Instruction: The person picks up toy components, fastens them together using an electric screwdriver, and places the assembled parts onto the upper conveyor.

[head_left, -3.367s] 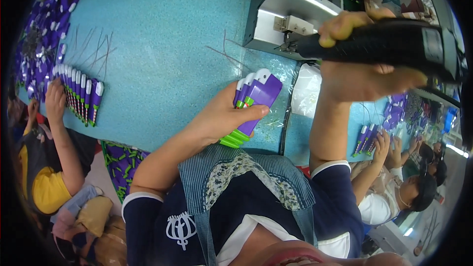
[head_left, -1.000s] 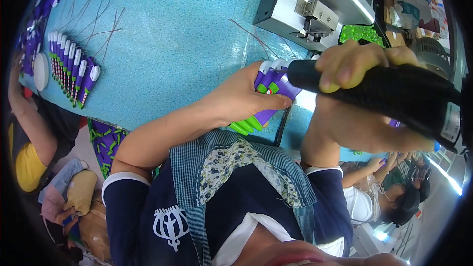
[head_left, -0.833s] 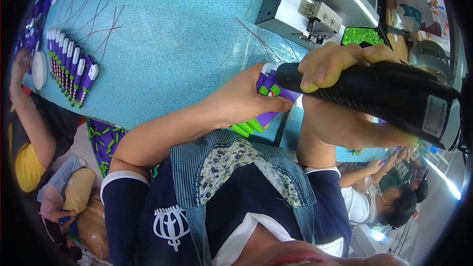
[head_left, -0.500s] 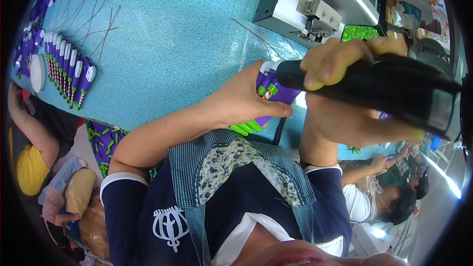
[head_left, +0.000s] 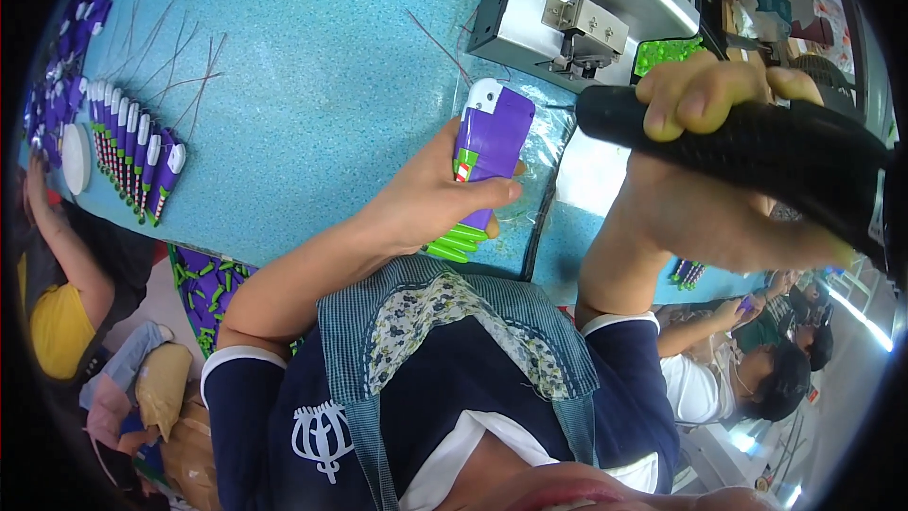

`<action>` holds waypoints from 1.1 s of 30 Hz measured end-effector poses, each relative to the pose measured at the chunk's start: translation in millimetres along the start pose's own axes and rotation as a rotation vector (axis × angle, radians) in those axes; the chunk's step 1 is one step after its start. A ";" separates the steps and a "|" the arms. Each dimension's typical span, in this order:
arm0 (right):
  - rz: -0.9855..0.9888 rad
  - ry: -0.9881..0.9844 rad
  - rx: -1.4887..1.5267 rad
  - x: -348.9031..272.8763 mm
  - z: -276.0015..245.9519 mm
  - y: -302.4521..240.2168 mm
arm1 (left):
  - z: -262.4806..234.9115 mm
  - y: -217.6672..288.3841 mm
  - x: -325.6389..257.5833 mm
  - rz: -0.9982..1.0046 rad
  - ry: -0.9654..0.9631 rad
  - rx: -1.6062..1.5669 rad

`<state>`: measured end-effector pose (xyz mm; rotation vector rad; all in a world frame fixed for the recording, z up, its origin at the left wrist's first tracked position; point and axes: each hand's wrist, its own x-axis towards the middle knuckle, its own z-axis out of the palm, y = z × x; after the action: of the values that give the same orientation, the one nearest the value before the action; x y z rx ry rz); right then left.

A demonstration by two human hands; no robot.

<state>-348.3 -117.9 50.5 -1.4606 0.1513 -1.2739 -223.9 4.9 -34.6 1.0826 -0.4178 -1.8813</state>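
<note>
My left hand (head_left: 426,194) is closed round a purple plastic piece (head_left: 498,132) with a white end and a red-and-white striped bit. Under the thumb, several bright green ends (head_left: 458,241) stick out, so there may be more than one piece in the grip. A thick black electric screwdriver (head_left: 733,137) lies in my right hand (head_left: 695,213), the fingers wrapped over its body. Its thin bit points left toward the purple piece, with a small gap between them. Two small dark holes show in the white end.
On the blue table (head_left: 303,66), a row of purple, white and green pieces (head_left: 137,147) with thin wires stands at left, beside a white round disc (head_left: 76,159). A metal machine (head_left: 591,24) and green parts (head_left: 667,54) are at the back right. Co-workers sit on both sides.
The screwdriver has drawn back to the right, off the white end. My left hand has shifted left and turned the purple piece, so its broad face now shows.
</note>
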 end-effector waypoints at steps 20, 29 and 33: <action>-0.186 -0.045 -0.254 29.9 -42.3 15.4 | 1.2 5.6 0.2 0.034 -0.023 -0.001; 0.067 0.001 -0.041 -9.7 1.4 -1.3 | -3.4 4.0 -1.1 -0.034 -0.027 -0.093; 0.106 -0.011 -0.081 -16.7 -1.7 4.3 | -0.4 4.6 0.9 -0.015 -0.064 -0.078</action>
<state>-354.1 -109.0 36.8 -1.5082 0.2718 -1.1851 -221.3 1.7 -32.3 0.9785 -0.3706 -1.9336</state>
